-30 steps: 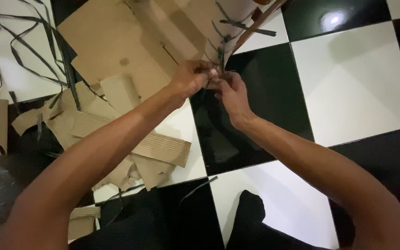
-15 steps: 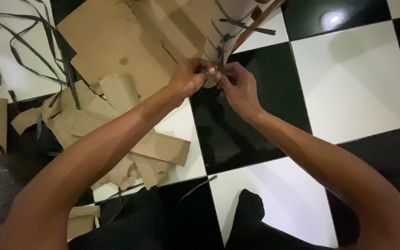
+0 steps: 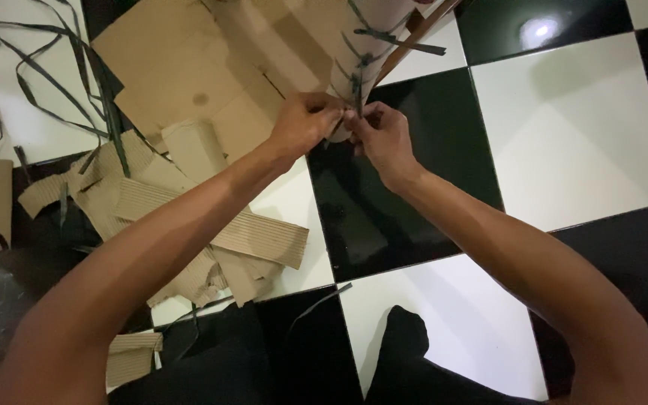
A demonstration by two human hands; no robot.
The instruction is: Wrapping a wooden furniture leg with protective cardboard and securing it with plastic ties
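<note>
1. Both hands meet at the lower edge of a pale rolled cardboard piece (image 3: 316,37) that rises from the floor toward the top of the frame. The left hand (image 3: 301,124) and the right hand (image 3: 380,135) are close together, almost touching.
2. Left hand: fingers pinched shut on a thin dark strip (image 3: 355,86) at the cardboard edge. Right hand: fingertips closed on the same strip just beside the left. The strip runs up the cardboard edge in crossing stitches, like lacing.
3. Judgement on doing this step well: keep both pinches close to the cardboard edge so the strip stays taut; pull along the strip's length, not sideways, since thin cardboard could tear at the holes; hold the roll steady with the left fingers while the right draws slack.
4. A brown stick (image 3: 414,37) lies slanted behind the roll, touching it.
5. Surroundings: a black-and-white checkered floor (image 3: 579,127), with a lamp reflection on 1 black tile at upper right.
6. Left of the arms: a pile of corrugated cardboard scraps (image 3: 211,225), tan, ribbed, overlapping. A flat cardboard sheet (image 3: 174,75) lies above them.
7. Loose dark strips (image 3: 39,82) curl over the white tile at upper left.
8. Packages, labels, signs: none visible; the cardboard carries no readable print.
</note>
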